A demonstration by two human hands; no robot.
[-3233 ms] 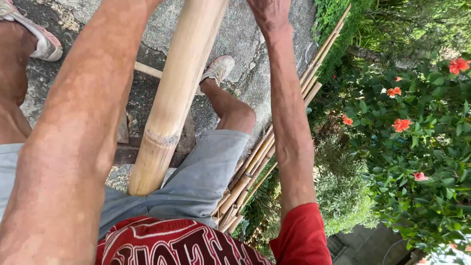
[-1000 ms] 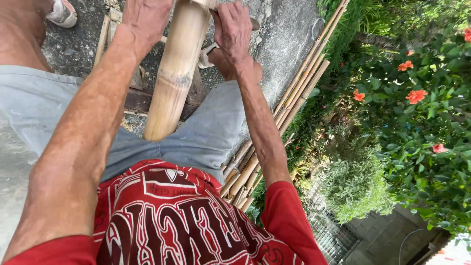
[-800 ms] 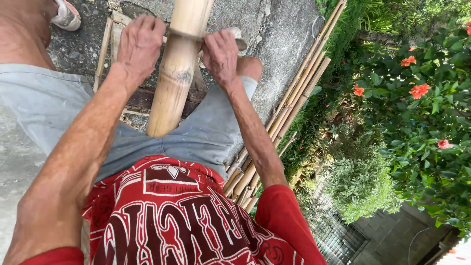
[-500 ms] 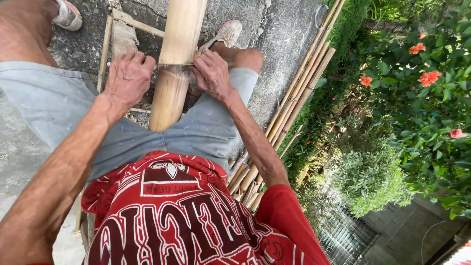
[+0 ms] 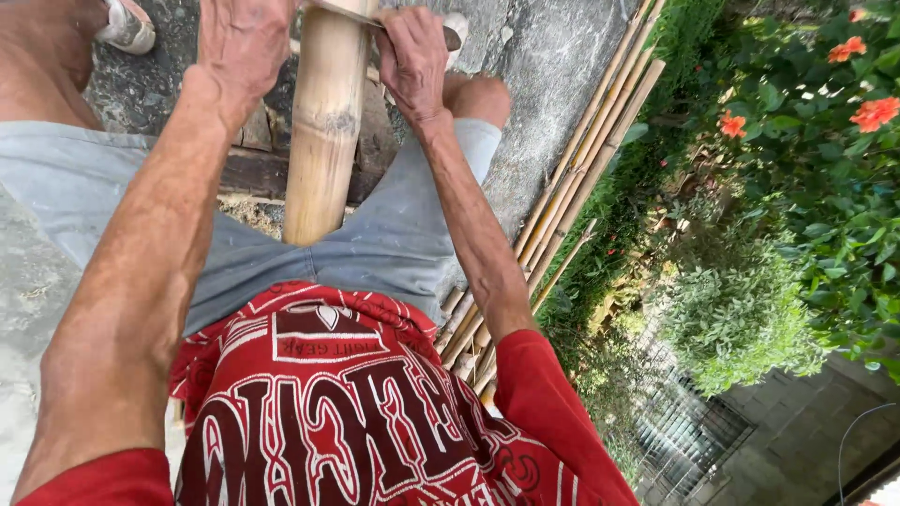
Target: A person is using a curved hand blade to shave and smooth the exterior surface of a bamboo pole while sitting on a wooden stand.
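Note:
A thick yellow bamboo pole (image 5: 323, 141) runs between my legs, its near end by my grey shorts. Across its top lies a thin metal blade (image 5: 370, 17). My right hand (image 5: 411, 58) is closed on the blade's right part, and a dark tip pokes out past the fingers. On the left side of the pole, my left hand (image 5: 239, 42) is curled with its knuckles up. The blade's left end is hidden under that hand. Both arms reach forward along the pole.
A bundle of thin bamboo slats (image 5: 562, 197) lies on the concrete (image 5: 553, 56) to my right. Beyond it are bushes with red flowers (image 5: 867, 112) and a metal fence (image 5: 694, 431) below. A dark wooden block (image 5: 248, 173) sits under the pole, and a shoe (image 5: 127, 26) is at top left.
Both hands pulled the blade down the pole toward my body, then went back up it. They now sit farther from me, at the top of the view.

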